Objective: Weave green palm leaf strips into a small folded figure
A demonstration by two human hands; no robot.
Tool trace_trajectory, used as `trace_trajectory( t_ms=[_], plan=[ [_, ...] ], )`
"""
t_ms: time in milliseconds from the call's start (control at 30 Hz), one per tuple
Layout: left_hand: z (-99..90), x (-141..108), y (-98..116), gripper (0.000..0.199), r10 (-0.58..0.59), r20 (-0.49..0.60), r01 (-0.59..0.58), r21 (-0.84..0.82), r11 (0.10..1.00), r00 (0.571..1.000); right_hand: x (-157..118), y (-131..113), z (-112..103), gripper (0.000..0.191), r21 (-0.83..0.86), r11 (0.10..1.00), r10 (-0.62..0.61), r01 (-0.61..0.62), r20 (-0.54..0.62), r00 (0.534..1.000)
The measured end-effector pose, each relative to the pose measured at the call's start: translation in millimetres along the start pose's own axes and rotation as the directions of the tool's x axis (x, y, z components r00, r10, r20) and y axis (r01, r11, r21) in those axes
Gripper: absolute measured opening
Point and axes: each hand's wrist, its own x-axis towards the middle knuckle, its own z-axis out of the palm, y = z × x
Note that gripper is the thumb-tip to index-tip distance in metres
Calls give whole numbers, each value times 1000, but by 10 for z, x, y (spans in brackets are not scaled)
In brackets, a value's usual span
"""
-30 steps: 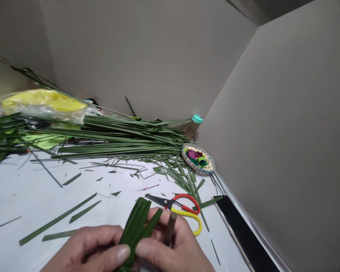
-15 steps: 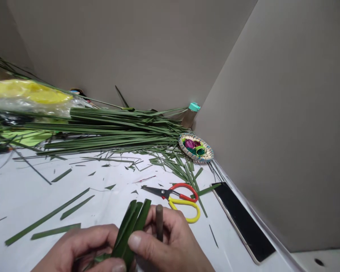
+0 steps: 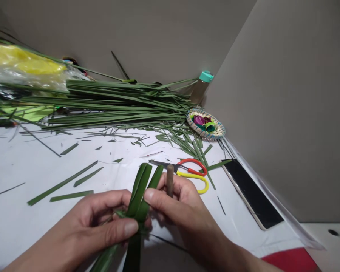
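My left hand [image 3: 93,219] pinches a bundle of folded green palm-leaf strips [image 3: 139,190] between thumb and fingers. Long ends of the strips [image 3: 133,255] hang down below my hands. My right hand [image 3: 181,204] holds a short wooden stick [image 3: 170,180] upright in its fingers, while its thumb presses against the leaf bundle. Just beyond my right hand lie scissors [image 3: 184,168] with red and yellow looped handles, touching neither hand.
Cut leaf strips [image 3: 62,183] and scraps lie on the white table [image 3: 36,170]. Behind them are a long pile of green leaves [image 3: 110,102], a yellow-filled plastic bag [image 3: 22,64], a small woven dish [image 3: 205,124], a teal-capped bottle [image 3: 201,88] and a black phone [image 3: 252,192].
My view has tilted down, so the table objects sit higher in the frame. My hands have drawn closer together on the leaf bundle, and more of my forearms and the strips' lower ends show.
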Motion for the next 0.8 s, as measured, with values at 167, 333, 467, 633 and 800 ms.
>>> trace_trajectory(
  t_ms=[167, 333, 467, 633, 800],
  plan=[
    [85, -8, 43, 28, -39, -108, 33, -64, 997, 993, 3, -14, 34, 26, 6, 999, 38, -38, 1, 999],
    [108, -9, 81, 20, -27, -110, 24, -25, 999, 994, -28, 23, 42, 26, 4, 998, 65, -65, 1, 998],
    [81, -36, 38, 8, 58, -184, -41, 91, 995, 981, -35, 64, 12, 31, 33, 997, 73, -73, 7, 997],
    [76, -22, 35, 13, 48, -234, -26, 97, 995, 971, -17, 71, -21, 31, 60, 996, 68, -70, 39, 997],
    [137, 19, 139, 40, 2, -264, 39, 153, 987, 964, -17, 30, -4, 31, 64, 991, 115, -117, 28, 993]
  ],
)
